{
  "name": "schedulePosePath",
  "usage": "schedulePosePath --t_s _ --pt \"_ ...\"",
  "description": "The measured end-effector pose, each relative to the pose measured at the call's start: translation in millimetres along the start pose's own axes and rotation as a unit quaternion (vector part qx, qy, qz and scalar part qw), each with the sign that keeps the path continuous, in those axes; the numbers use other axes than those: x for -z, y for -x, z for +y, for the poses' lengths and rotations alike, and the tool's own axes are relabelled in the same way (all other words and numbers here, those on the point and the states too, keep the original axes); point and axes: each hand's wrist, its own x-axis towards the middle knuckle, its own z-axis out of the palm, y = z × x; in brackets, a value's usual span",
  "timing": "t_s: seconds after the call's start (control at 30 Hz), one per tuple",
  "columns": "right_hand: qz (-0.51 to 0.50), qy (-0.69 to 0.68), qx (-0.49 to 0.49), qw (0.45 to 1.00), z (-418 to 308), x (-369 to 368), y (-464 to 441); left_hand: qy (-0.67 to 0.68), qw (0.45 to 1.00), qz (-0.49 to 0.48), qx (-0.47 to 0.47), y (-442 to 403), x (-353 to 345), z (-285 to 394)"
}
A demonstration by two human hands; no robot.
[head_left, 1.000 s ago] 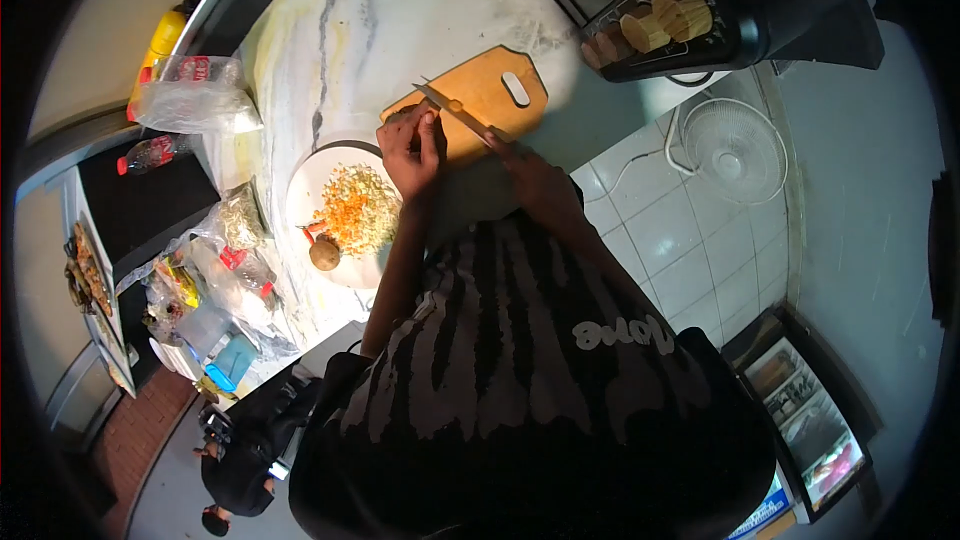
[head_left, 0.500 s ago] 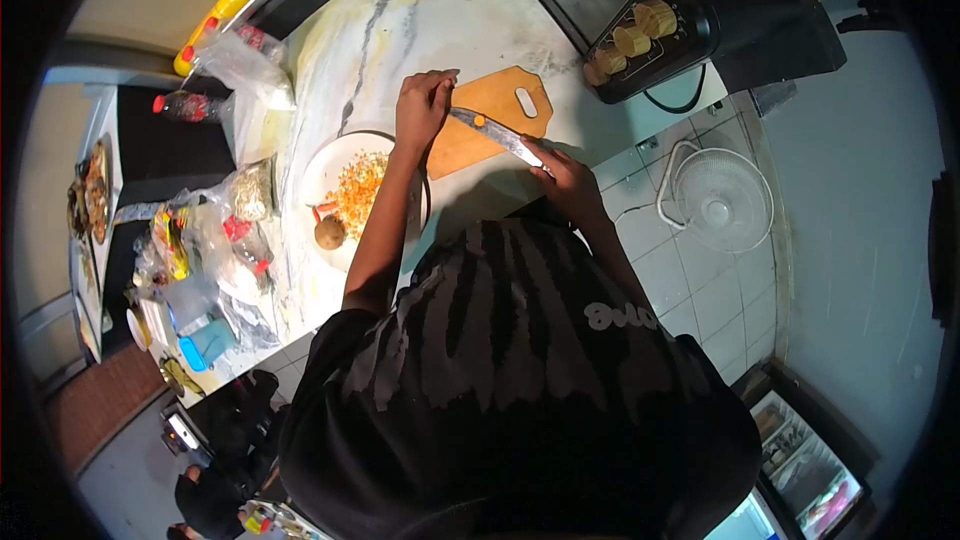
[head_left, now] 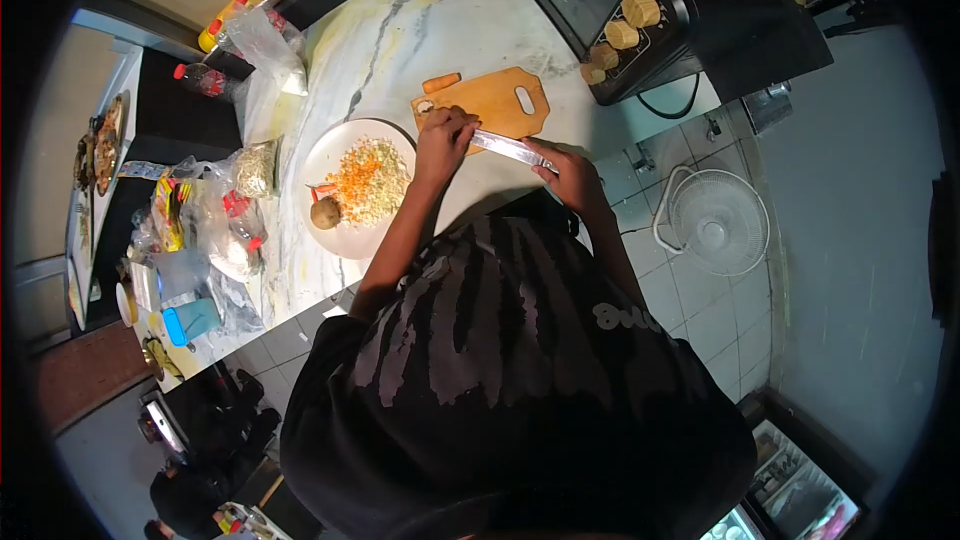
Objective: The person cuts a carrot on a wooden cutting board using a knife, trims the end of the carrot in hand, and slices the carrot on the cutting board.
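My right hand point(head_left: 572, 182) is closed around the handle of a knife point(head_left: 510, 147), whose blade points left across the near edge of a wooden cutting board point(head_left: 500, 100). At the tip end of the blade, my left hand point(head_left: 445, 145) has its fingers closed against the metal; the exact grip is partly hidden. A piece of carrot point(head_left: 441, 83) lies at the board's far left edge. Close to my left fingers is a small pale bit point(head_left: 425, 108) on the board. Left of my left forearm sits a white plate point(head_left: 335, 148) holding chopped orange and pale vegetables point(head_left: 372, 180) and a brown round vegetable point(head_left: 325, 212).
A black toaster oven point(head_left: 640, 40) stands at the back right. Plastic bags point(head_left: 270, 50), bottles point(head_left: 200, 80) and a blue-lidded container point(head_left: 190, 322) crowd the counter's left side. A white basket point(head_left: 715, 220) is on the tiled floor to the right.
My left hand has come nearer to me, off the carrot, onto the blade. The knife has moved toward the board's near edge, and the orange slice on its blade no longer shows.
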Motion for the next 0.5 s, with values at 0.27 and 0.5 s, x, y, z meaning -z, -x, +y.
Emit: schedulePosePath --t_s 0.27,0.5 --pt "0.037 0.003 -0.021 0.999 25 18 11 0.005 0.99 0.089 0.108 4 3 16" --pt "-0.09 -0.26 -0.106 0.956 -5 21 -3 0.001 0.988 0.121 0.099 16 -14 26"
